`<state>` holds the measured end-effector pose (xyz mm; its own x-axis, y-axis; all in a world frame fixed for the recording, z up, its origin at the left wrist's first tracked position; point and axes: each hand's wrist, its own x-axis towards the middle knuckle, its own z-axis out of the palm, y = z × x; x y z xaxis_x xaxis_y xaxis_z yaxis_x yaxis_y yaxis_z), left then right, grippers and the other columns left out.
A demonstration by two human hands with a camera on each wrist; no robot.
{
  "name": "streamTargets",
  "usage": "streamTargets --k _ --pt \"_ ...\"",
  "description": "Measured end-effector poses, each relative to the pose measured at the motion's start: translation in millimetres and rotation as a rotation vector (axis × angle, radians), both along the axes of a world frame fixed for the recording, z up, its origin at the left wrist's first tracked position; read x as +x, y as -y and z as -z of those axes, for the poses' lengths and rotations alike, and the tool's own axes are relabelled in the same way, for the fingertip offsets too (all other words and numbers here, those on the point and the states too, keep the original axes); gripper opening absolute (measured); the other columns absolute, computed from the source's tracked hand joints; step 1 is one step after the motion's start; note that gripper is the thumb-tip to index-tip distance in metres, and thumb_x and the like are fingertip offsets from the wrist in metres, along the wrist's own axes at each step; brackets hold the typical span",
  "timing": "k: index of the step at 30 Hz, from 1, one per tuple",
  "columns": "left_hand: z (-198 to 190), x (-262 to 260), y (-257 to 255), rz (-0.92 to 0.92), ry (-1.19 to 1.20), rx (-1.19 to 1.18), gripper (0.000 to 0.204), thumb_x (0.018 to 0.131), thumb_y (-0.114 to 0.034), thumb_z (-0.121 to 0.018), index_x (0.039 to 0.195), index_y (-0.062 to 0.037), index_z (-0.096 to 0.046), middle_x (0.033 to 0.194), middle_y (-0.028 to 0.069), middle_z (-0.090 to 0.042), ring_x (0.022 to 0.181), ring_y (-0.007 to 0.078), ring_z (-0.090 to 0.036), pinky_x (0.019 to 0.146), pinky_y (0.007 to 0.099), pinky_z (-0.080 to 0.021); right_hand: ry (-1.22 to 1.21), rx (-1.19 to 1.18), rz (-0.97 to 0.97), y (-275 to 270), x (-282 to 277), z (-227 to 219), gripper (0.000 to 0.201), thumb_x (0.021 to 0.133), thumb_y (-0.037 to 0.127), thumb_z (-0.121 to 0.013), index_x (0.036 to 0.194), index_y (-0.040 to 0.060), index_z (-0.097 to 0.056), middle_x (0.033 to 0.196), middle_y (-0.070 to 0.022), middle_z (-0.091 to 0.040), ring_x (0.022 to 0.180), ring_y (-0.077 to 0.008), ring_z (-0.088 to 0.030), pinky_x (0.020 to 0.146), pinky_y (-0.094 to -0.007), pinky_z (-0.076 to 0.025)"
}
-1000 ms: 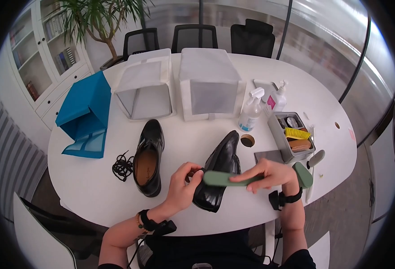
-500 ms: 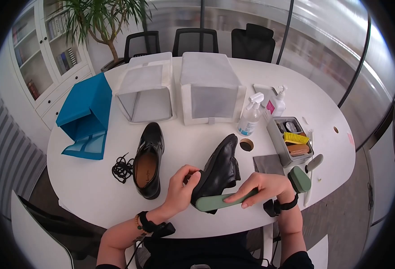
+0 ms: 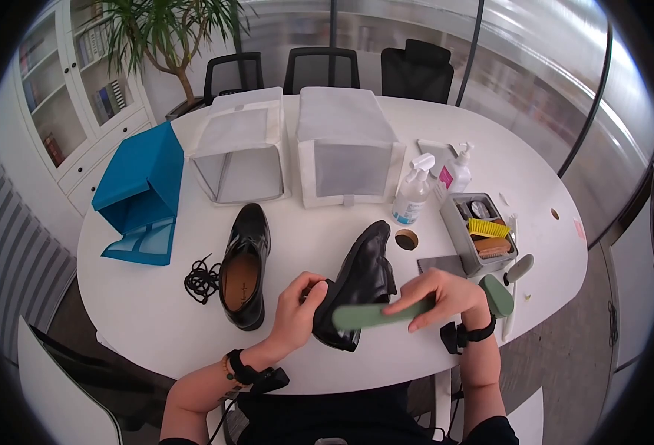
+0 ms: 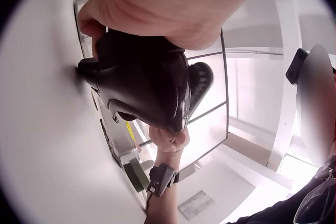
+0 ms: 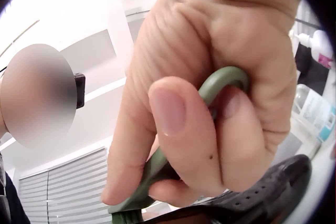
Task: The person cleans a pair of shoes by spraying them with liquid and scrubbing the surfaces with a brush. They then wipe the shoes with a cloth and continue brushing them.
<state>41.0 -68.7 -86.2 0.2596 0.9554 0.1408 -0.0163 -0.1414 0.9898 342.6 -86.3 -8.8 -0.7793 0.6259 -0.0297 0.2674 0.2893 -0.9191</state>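
My left hand (image 3: 294,311) holds a black leather shoe (image 3: 365,274) by its heel end, tipped onto its side above the table with the toe pointing away from me. In the left wrist view the hand (image 4: 178,8) curls over the sole side of the shoe (image 4: 144,87). My right hand (image 3: 449,293) grips the handle of a green brush (image 3: 359,317), its index finger stretched along the back. The brush head overlaps the shoe's rear part. Short green bristles (image 5: 127,216) show below in the right wrist view. The matching shoe (image 3: 245,259), without laces, stands upright to the left.
Black laces (image 3: 202,279) lie left of the upright shoe. A grey caddy (image 3: 475,252) with brushes, a spray bottle (image 3: 411,193) and a pump bottle (image 3: 457,172) stand at right. Another green brush (image 3: 497,295) lies by my right wrist. White boxes (image 3: 349,148) and a blue box (image 3: 145,174) stand behind.
The brush went down to the heel end of the shoe, then came back up along its side. The held shoe has shifted slightly left; the left hand keeps its grip.
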Motion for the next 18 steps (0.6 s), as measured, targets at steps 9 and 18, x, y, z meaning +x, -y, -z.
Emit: streamTargets --k 9,18 --pt "-5 -1 -1 0.03 0.02 -0.031 0.025 0.104 -0.024 -0.059 0.105 0.001 -0.063 0.09 0.0017 -0.063 0.086 0.0097 -0.054 0.082 0.0264 -0.044 -0.025 0.054 0.035 2 -1 -7 0.054 0.078 -0.003 -0.08 0.13 0.0106 -0.071 0.093 -0.0058 -0.073 0.075 -0.011 -0.059 0.07 -0.0258 -0.047" --pt "-12 -1 2 0.079 -0.056 -0.07 0.031 0.098 -0.026 -0.066 0.116 -0.0006 -0.061 0.102 0.0053 -0.066 0.094 0.0143 -0.058 0.087 0.03 -0.047 -0.066 0.051 0.082 2 3 -5 0.053 0.081 -0.003 -0.078 0.131 0.0106 -0.071 0.098 -0.0057 -0.075 0.076 -0.0106 -0.058 0.07 -0.0255 -0.047"
